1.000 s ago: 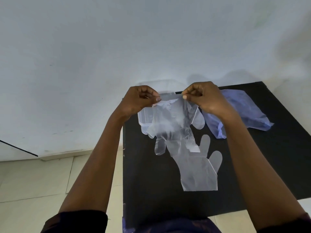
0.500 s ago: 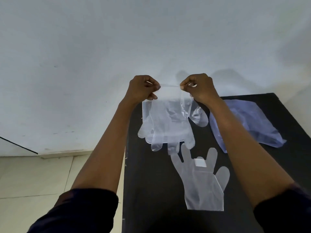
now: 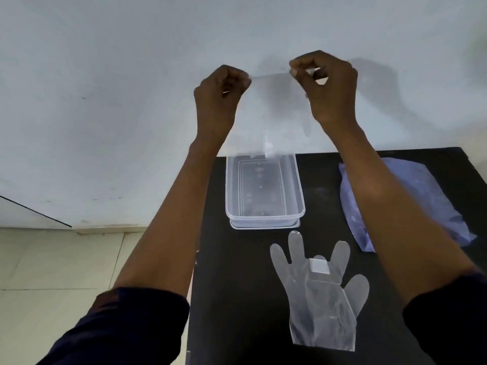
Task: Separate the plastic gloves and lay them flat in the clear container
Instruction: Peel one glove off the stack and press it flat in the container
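Against the white wall, the left hand [image 3: 221, 85] and right hand [image 3: 324, 80] each pinched a top corner of the hanging glove [image 3: 266, 119] at 12 o'clock above the clear container [image 3: 300, 196], where the limp film could fold or cling instead of lying flat.

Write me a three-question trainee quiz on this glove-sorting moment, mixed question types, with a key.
1. True or false: the clear container already holds a glove.
2. Multiple choice: where is the flat glove lying? A) in the container B) on the black table, nearer the person than the container C) on the blue bag
3. Fill in: the left hand and right hand pinch the top edge of the raised glove above the ____.

Key: 1 false; 2 B; 3 container
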